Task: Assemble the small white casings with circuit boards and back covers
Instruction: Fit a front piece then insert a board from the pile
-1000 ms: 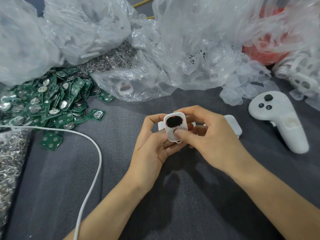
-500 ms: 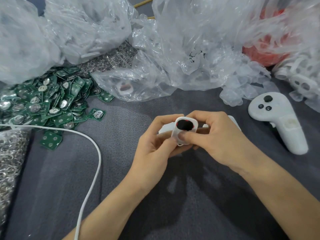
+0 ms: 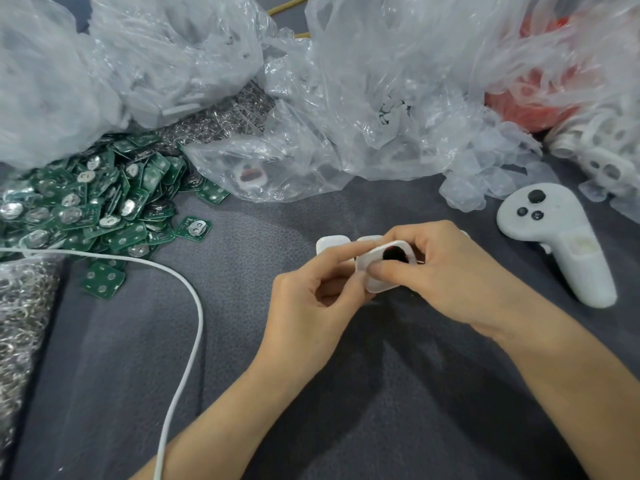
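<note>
Pinched between both hands, a small white casing (image 3: 382,285) is held just above the grey table (image 3: 242,341), slightly right of the frame's centre. Its face is tilted up towards the camera, and a dark round opening with a trace of red is seen in it. The casing's left edge is gripped by the left hand (image 3: 311,299) between thumb and forefinger. The right hand (image 3: 446,275) is curled round the right side, with its thumb laid across the face. Just behind the hands, other white pieces (image 3: 332,242) are seen lying on the table. At the left of the frame a heap of green circuit boards (image 3: 86,209) is spread, and a white cable (image 3: 194,306) is curved past it towards the lower edge. Crumpled clear plastic bags (image 3: 381,81) are piled across the top. A white controller (image 3: 554,237) lies at the right, well apart from the hands.
</note>
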The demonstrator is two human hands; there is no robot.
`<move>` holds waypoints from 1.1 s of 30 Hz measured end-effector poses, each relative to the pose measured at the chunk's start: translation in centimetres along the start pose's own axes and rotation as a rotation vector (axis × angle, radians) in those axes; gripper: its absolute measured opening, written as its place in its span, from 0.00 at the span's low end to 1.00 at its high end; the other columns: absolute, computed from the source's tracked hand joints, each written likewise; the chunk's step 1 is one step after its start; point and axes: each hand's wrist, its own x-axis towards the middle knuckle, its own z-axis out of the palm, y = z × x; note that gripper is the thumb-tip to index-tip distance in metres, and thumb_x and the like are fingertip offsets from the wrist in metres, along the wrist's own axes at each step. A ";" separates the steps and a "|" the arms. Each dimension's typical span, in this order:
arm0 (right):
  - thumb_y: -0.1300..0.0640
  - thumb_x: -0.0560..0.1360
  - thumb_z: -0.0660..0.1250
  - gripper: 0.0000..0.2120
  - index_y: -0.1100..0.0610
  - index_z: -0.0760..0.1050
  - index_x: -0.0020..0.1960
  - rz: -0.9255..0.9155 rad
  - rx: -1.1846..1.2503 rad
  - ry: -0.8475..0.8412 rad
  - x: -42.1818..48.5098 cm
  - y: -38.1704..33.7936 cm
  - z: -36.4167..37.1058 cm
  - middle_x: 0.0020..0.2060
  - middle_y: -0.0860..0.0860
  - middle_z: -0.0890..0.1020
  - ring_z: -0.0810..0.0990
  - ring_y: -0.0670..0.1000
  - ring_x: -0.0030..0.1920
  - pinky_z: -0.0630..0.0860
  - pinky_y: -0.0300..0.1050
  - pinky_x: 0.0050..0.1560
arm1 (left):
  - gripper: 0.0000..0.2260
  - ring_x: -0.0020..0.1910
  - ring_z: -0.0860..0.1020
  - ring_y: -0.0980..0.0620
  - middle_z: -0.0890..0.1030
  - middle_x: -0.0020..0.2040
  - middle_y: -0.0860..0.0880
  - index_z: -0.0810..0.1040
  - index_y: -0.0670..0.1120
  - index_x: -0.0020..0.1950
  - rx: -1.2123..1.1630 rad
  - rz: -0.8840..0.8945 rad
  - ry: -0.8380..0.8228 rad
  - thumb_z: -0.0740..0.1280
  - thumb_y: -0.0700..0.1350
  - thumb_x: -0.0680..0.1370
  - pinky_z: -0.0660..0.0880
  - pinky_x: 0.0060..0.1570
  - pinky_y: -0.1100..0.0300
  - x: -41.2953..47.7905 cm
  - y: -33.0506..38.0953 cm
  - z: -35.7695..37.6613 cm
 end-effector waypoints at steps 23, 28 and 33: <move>0.62 0.75 0.68 0.03 0.56 0.81 0.45 0.078 0.113 -0.209 0.0 0.3 -1.5 0.37 0.53 0.84 0.80 0.45 0.37 0.73 0.35 0.38 | 0.19 0.50 0.76 0.49 0.74 0.56 0.52 0.75 0.46 0.66 0.148 0.131 -0.138 0.66 0.36 0.75 0.75 0.51 0.59 0.1 -0.4 0.2; 0.62 0.75 0.68 0.05 0.55 0.81 0.44 0.050 0.131 -0.180 0.2 0.6 -1.4 0.39 0.54 0.85 0.81 0.47 0.39 0.74 0.35 0.40 | 0.21 0.47 0.78 0.49 0.74 0.56 0.58 0.76 0.51 0.64 0.147 0.107 -0.110 0.65 0.34 0.74 0.75 0.50 0.60 0.2 -0.3 0.0; 0.63 0.75 0.68 0.07 0.53 0.82 0.45 0.050 0.180 -0.152 0.3 0.7 -1.2 0.38 0.48 0.85 0.81 0.40 0.37 0.72 0.30 0.37 | 0.19 0.49 0.79 0.47 0.76 0.55 0.52 0.75 0.52 0.62 0.131 0.085 -0.069 0.65 0.36 0.75 0.77 0.51 0.56 0.2 -0.1 0.2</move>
